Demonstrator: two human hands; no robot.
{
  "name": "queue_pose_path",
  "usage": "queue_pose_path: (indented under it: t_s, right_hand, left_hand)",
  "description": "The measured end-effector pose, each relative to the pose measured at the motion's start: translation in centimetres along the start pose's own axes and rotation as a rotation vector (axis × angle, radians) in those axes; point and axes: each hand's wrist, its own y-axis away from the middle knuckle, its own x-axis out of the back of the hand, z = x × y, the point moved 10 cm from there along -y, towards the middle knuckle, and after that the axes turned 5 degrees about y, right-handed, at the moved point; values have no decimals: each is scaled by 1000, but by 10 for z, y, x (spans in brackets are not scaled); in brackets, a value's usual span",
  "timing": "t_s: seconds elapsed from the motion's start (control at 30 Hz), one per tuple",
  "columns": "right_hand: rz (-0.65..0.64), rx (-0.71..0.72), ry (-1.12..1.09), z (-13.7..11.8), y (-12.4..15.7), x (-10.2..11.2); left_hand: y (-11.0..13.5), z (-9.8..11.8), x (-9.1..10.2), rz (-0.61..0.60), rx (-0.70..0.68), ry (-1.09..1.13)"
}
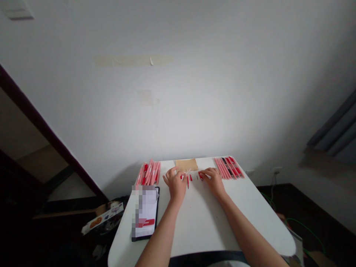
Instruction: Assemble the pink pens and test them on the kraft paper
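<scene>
My left hand (175,184) is over the far middle of the white table, thumb and forefinger closed round a small red pen part (181,177). Opposite it, my right hand (213,181) pinches another red pen part (201,175), partly covered by the fingers. Between the hands lie a slim red pen piece (188,182), a short red piece (191,178) and a tiny grey piece (197,177). Thin clear pieces (188,172) show just beyond the left fingertips. The finest parts are too small to make out.
Pink and red pens (150,173) are heaped at the far left. A row of pink, red and black pens (228,168) lies at the far right. Brown paper (186,164) rests at the back edge. A large phone or tablet (147,213) lies beside my left forearm.
</scene>
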Motion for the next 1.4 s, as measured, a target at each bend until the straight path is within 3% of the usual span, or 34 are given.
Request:
queue_pose_path:
  t_s: [0.17, 0.37, 0.83, 1.4]
  right_hand:
    - [11, -12, 14, 3, 0, 0]
    - [19, -23, 24, 3, 0, 2]
    - [16, -47, 57, 6, 0, 2]
    - [-12, -71, 46, 10, 0, -1]
  left_hand:
    - [3, -3, 2, 41, 33, -93]
    - [6, -4, -5, 3, 37, -167]
    - [9, -7, -13, -49, 22, -208]
    - [4, -4, -5, 4, -8, -151]
